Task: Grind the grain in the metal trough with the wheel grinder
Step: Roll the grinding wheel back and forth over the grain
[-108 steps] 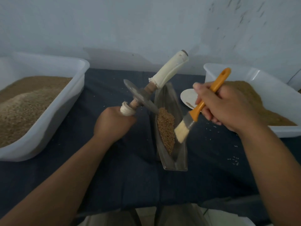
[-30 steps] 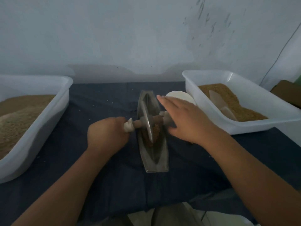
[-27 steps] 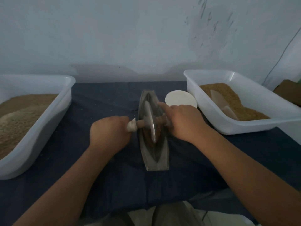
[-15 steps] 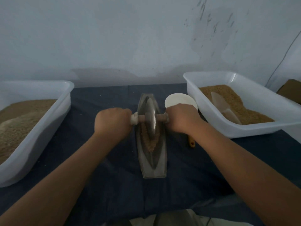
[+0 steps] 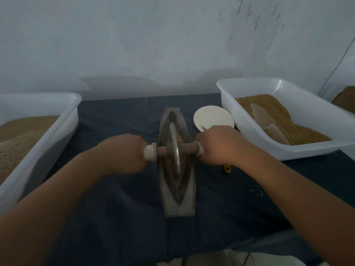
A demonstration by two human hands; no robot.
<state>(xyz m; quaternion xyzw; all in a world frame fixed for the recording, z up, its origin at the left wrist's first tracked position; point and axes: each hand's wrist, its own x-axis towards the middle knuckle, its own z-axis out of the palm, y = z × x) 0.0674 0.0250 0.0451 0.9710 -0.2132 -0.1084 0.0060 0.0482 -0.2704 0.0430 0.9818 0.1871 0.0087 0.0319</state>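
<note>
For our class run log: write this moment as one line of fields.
phase: grinding | left hand: grips axle | right hand: grips axle | wheel: in trough, on grain

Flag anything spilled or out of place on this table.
A small scatter of loose grains lies on the dark cloth, to the right of the metal trough and outside it. An orange handle tip pokes out from beneath the right hand, beside the trough. Nothing else stands out.
</note>
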